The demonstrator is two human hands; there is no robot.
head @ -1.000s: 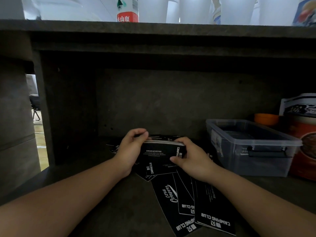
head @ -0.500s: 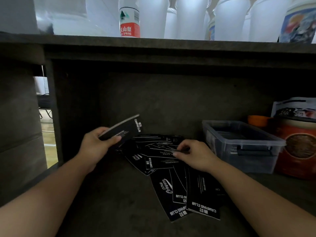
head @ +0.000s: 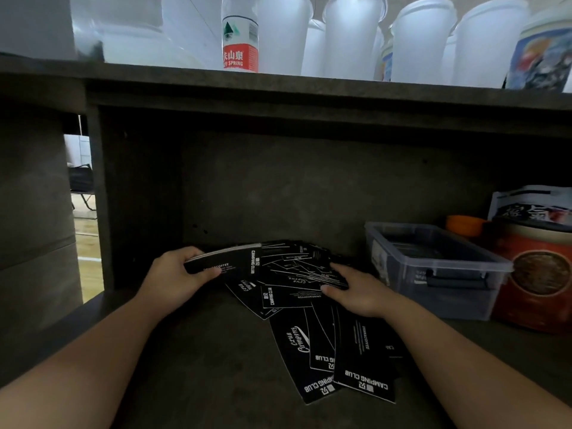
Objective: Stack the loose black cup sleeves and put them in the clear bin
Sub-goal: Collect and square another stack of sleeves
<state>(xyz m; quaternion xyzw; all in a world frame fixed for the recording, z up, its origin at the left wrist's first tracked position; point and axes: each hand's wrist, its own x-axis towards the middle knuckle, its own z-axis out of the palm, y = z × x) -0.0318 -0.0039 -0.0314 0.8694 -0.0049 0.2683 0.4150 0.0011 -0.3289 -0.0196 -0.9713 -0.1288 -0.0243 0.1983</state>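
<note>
Flat black cup sleeves with white lettering lie scattered on the dark lower shelf point(head: 201, 351). My left hand point(head: 173, 280) grips a small stack of sleeves point(head: 229, 261) held just above the left side of the pile. My right hand point(head: 353, 286) pinches a loose sleeve point(head: 297, 274) on top of the pile, thumb under its near edge. More loose sleeves point(head: 340, 360) fan out toward me below the right hand. The clear bin point(head: 433, 267) stands to the right of the pile, open, with some dark sleeves lying inside.
A red round tin point(head: 538, 280), an orange bowl point(head: 464, 226) and a printed bag point(head: 532, 205) crowd the shelf right of the bin. The upper shelf point(head: 278, 88) hangs low overhead, carrying white cups point(head: 418, 38) and a water bottle point(head: 240, 35). A side panel point(head: 102, 196) walls the left.
My left hand carried the stack out to the left, then brought it back lower beside the pile. My right hand left the stack and took hold of a loose sleeve on the pile.
</note>
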